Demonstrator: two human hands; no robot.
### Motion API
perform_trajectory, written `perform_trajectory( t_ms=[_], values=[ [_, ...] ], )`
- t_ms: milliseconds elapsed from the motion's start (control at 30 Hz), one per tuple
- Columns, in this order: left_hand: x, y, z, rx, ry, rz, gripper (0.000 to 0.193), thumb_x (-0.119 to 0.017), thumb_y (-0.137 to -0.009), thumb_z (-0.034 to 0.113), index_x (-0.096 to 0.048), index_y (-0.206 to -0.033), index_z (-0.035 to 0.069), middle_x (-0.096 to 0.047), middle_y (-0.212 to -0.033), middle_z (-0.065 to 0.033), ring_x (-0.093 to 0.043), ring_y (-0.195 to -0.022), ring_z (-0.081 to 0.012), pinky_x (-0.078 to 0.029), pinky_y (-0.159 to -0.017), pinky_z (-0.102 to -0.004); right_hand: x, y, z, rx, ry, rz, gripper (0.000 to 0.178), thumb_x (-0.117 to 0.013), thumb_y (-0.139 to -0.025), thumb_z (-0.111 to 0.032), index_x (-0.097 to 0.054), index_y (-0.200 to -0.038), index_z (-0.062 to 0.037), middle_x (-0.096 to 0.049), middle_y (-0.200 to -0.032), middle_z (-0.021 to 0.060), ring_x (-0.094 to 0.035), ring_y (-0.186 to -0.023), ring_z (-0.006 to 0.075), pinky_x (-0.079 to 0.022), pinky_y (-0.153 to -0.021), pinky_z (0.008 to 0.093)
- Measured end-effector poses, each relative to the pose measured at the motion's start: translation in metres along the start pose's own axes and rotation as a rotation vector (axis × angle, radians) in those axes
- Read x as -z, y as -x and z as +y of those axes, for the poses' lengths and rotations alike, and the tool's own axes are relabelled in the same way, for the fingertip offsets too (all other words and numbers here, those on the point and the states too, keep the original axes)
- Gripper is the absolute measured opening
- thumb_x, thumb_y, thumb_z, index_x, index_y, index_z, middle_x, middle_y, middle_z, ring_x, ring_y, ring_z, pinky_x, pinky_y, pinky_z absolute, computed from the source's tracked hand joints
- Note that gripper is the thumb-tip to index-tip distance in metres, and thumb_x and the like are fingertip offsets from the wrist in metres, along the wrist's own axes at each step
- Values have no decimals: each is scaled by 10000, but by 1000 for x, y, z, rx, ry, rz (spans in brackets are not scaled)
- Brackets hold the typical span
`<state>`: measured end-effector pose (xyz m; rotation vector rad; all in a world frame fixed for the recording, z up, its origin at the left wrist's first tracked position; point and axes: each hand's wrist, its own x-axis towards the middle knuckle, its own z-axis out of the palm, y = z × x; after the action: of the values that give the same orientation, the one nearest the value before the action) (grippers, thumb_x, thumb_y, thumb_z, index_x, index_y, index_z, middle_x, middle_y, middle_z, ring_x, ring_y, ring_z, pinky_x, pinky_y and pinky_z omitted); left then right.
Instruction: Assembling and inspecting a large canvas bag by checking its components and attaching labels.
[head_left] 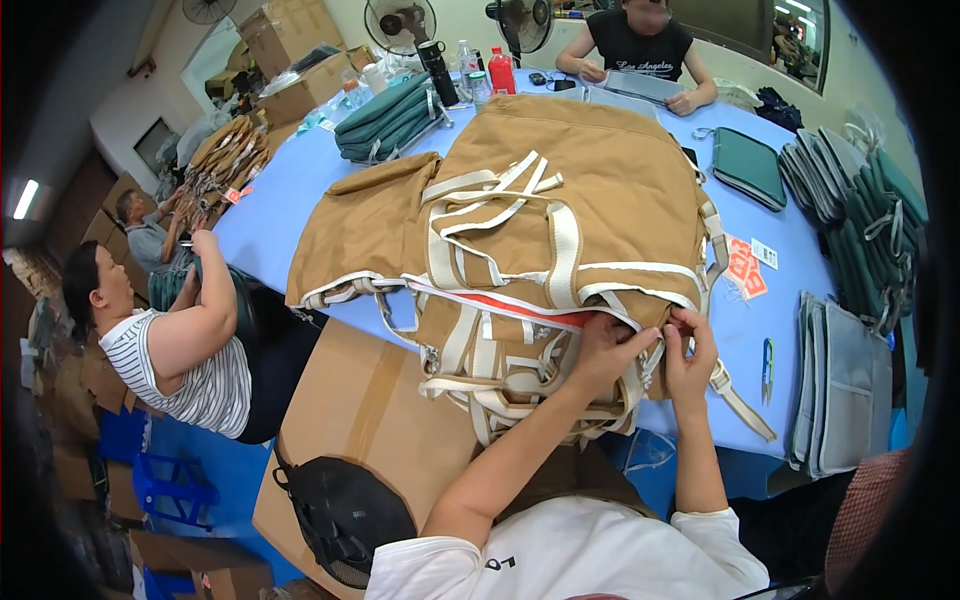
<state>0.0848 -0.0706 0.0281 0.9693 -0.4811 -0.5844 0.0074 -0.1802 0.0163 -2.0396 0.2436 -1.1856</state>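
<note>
A large tan canvas bag (600, 170) with cream webbing straps and white edge binding lies across the blue table, its lower part hanging toward me over the near edge. My left hand (607, 352) is closed on the bag's near edge, by the end of a red-and-white strip (520, 311). Just to its right, my right hand (690, 358) pinches the same bound edge between thumb and fingers. Some fingertips are hidden in the fabric folds. A loose strap (742, 402) trails from the bag's right side.
Blue-handled snips (768, 370) and orange tags (745, 268) lie right of the bag. Grey folded pieces (840, 385) and green cases (748, 168) stand farther right. Green bags (390, 115) and bottles (502, 72) stand behind. A cardboard box (350, 400) is at lower left; co-workers surround the table.
</note>
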Motion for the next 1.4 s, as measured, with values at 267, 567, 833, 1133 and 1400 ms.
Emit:
perform_trajectory(
  t_ms=[267,567,833,1133,1400],
  values=[
    [2,5,1,-41,-11,-16,261,-643,-752,-6,-549,-993,-36,-602,-932,-63,-570,-807,-96,-480,-686,-225,-8,13,12,-154,-163,14,331,-556,-780,10,-498,-1106,4,-549,-1030,107,-535,-928,177,-416,-796,270],
    [2,7,5,-33,-66,-37,240,-659,-766,62,-554,-971,-8,-593,-770,-13,-485,-550,-37,-345,-423,-188,-11,20,18,-189,-267,-10,367,-523,-803,19,-455,-1163,9,-505,-1115,103,-520,-983,186,-404,-862,282],
    [6,5,8,-22,-14,-35,141,-650,-777,75,-582,-881,8,-559,-645,3,-434,-452,-43,-320,-389,-191,-16,25,21,-173,-262,-11,401,-534,-800,29,-440,-1189,12,-490,-1154,114,-508,-1019,195,-392,-892,293],
    [0,5,11,76,-76,-72,218,-625,-773,40,-549,-970,-16,-568,-840,2,-523,-711,-45,-440,-578,-202,-17,25,28,-180,-263,-15,404,-506,-797,54,-418,-1189,8,-499,-1122,101,-512,-996,183,-381,-906,286],
    [2,2,-15,-48,-352,-136,398,-626,-723,-19,-486,-1095,0,-552,-1021,-30,-537,-867,-75,-466,-711,-227,-3,4,14,-328,-655,-70,306,-509,-846,-12,-419,-1137,15,-558,-1027,102,-537,-908,124,-416,-819,235]
  ],
)
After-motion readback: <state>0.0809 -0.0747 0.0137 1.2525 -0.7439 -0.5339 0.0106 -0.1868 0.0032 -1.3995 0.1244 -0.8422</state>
